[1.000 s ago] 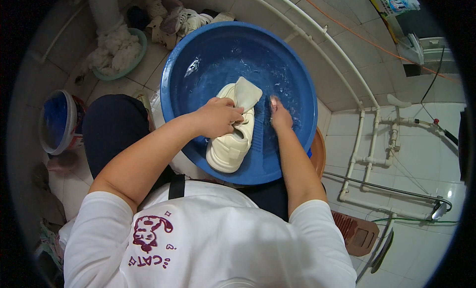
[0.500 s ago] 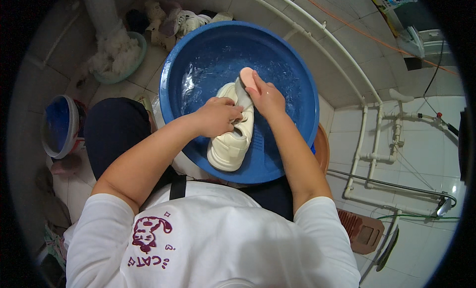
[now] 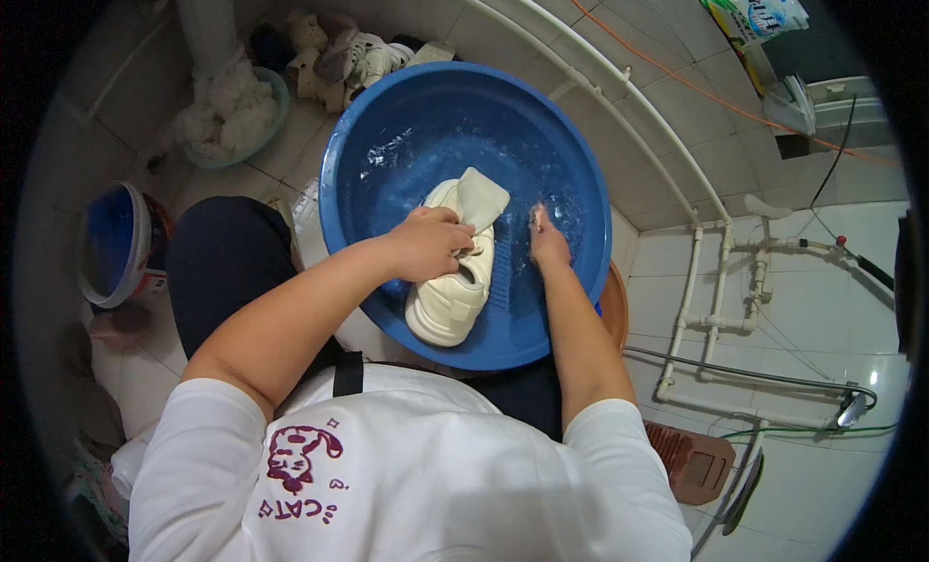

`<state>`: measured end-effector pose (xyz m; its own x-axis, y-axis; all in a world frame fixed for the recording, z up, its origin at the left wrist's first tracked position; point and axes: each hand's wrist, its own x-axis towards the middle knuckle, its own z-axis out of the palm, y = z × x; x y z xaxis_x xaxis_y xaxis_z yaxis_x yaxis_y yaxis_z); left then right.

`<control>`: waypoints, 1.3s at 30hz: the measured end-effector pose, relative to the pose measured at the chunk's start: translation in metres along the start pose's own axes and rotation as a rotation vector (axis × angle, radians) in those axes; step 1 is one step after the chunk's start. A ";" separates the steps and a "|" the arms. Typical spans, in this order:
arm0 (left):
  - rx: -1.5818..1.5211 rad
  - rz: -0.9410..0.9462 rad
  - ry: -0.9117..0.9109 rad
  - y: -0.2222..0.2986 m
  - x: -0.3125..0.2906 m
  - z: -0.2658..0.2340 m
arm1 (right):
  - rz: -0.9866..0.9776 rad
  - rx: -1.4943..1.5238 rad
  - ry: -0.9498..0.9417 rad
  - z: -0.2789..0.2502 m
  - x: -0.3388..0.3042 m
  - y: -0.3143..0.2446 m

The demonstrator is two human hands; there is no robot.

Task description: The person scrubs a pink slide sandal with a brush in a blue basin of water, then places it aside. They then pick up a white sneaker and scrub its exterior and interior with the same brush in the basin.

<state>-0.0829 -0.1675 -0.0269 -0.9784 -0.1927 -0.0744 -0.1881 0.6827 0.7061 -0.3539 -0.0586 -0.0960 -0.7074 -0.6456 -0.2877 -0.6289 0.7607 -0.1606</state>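
A white sneaker (image 3: pixel 450 309) rests inside a big blue basin (image 3: pixel 334 209) of water, its heel toward me. My left hand (image 3: pixel 431 243) is closed over the shoe's opening, the fingers on its side and at the tongue. The pale tongue (image 3: pixel 482 199) is pulled up and out, standing away from the upper. To the right of the shoe, my right hand (image 3: pixel 550 245) dips into the water, fingers closed. Only a pinkish edge shows at its fingertips, apparently the peach-backed scrubbing brush; the rest is hidden by the hand and water.
A washboard-like ridged strip (image 3: pixel 500 272) is moulded into the basin. Several shoes (image 3: pixel 373 59) lie behind it, beside a pale green bowl (image 3: pixel 276 103) of white fluff. A bucket (image 3: pixel 140 238) stands left. White pipes (image 3: pixel 711 291) run along the right wall; a brown washboard (image 3: pixel 692 462) lies below.
My right hand has moved off the shoe's tongue, right and down into the water. The tongue is now fully visible, flipped up. My left hand keeps its hold on the shoe.
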 end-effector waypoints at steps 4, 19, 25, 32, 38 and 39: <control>0.014 -0.017 0.004 -0.002 -0.003 -0.002 | -0.219 0.414 0.045 -0.006 -0.005 -0.020; 0.032 0.005 0.031 -0.005 0.000 0.000 | -0.560 0.070 0.169 -0.035 -0.063 -0.107; 0.011 0.003 0.072 -0.004 -0.003 0.003 | -0.095 0.008 0.135 -0.027 -0.018 -0.069; -0.096 -0.002 0.233 -0.006 -0.001 0.010 | 0.051 0.073 0.008 0.021 0.009 0.012; -0.150 -0.042 0.561 0.008 -0.005 0.010 | -0.442 0.390 0.226 -0.030 -0.049 -0.057; -0.113 -0.039 0.634 0.009 -0.004 0.012 | -0.509 0.380 0.234 -0.034 -0.057 -0.067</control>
<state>-0.0813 -0.1519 -0.0285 -0.7240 -0.6189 0.3046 -0.1786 0.5946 0.7839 -0.2821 -0.0752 -0.0368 -0.4312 -0.8947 0.1166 -0.7752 0.3013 -0.5552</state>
